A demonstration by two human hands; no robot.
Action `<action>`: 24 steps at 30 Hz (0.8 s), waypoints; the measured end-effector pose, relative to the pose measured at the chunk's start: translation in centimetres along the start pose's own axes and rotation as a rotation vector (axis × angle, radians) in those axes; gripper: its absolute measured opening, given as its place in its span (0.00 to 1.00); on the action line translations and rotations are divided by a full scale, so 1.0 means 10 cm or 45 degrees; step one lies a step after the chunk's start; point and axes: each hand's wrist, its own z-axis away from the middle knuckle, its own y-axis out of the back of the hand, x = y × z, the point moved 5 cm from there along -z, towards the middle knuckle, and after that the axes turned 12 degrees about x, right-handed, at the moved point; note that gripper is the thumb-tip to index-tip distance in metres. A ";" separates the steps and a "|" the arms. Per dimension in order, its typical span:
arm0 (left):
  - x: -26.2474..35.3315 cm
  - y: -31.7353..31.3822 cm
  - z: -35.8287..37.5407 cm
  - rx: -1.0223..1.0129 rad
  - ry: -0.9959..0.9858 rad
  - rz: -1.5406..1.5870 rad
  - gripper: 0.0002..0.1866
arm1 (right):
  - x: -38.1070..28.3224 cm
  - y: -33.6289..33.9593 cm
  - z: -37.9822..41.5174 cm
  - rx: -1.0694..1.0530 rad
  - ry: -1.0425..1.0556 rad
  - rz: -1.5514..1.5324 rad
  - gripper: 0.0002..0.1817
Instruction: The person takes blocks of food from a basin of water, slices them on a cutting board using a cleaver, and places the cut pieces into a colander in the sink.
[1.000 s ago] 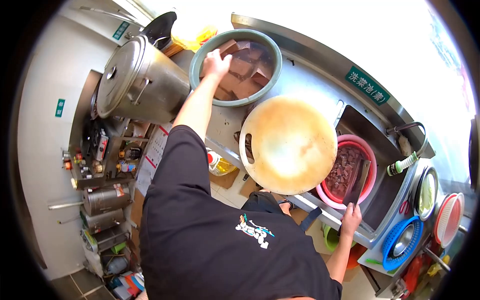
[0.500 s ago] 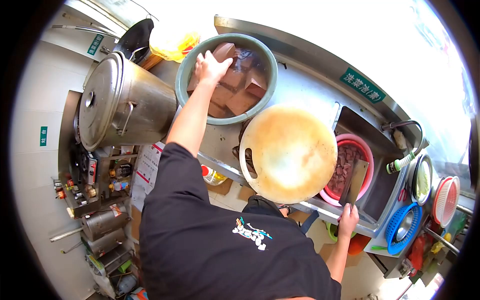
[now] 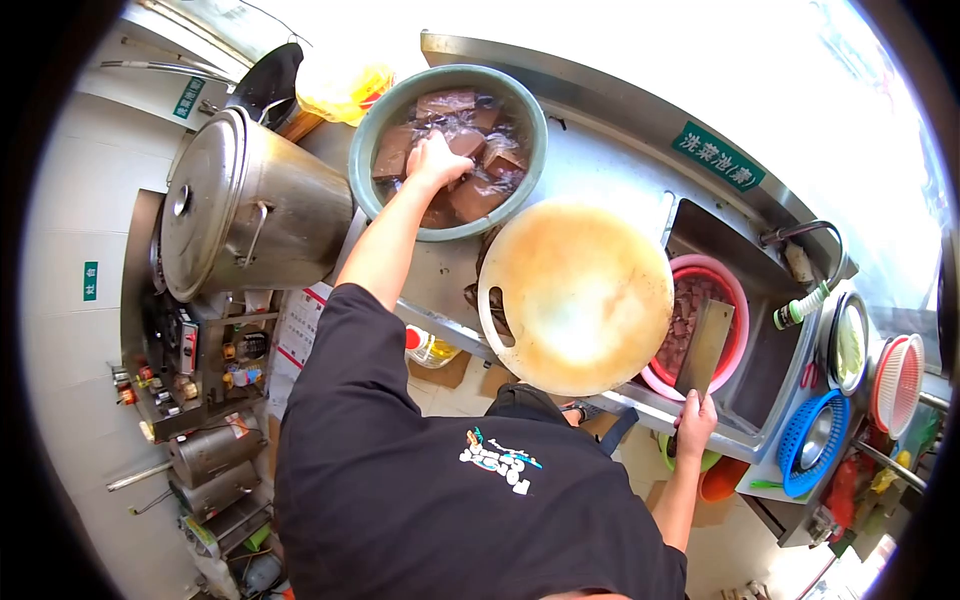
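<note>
My left hand [image 3: 437,163] is down in the water of a grey-green tub [image 3: 542,150], its fingers curled against a dark brown block [image 3: 463,141]; several similar blocks lie around it. My right hand [image 3: 695,420] grips the handle of a cleaver [image 3: 705,345], its broad blade held upward over the edge of a pink basin [image 3: 738,350]. Small brown-red pieces [image 3: 682,318] lie in that basin, partly hidden by the blade. Between the two vessels sits a round, stained cutting board [image 3: 580,295] with a handle slot.
A large lidded steel pot [image 3: 290,210] stands left of the tub. The pink basin is inside a steel sink [image 3: 775,385] with a curved faucet [image 3: 825,228]. At the right are a blue basket [image 3: 790,450] and a red-and-white colander [image 3: 908,385]. A yellow bag [image 3: 350,90] lies behind the tub.
My left hand has moved down and right from the upper left block into the middle of the tub. The water is now rippling and the blocks have shifted. The cleaver has moved slightly left.
</note>
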 end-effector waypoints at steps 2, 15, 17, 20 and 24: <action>-0.01 0.09 0.01 0.132 0.136 -0.144 0.44 | 0.04 0.00 0.00 0.004 -0.027 -0.028 0.10; 0.02 0.01 0.07 -0.044 -0.193 -0.561 0.22 | 0.09 0.03 0.22 0.033 0.013 -0.119 0.09; 0.09 0.02 0.05 0.101 -0.344 -0.403 0.21 | 0.12 0.05 0.23 0.045 0.014 -0.127 0.09; 0.15 0.01 0.03 0.148 -0.396 -0.296 0.20 | 0.18 0.10 0.28 0.039 0.053 -0.100 0.09; 0.14 0.08 0.03 0.044 -0.384 -0.239 0.24 | 0.17 0.14 0.29 0.112 -0.058 -0.171 0.10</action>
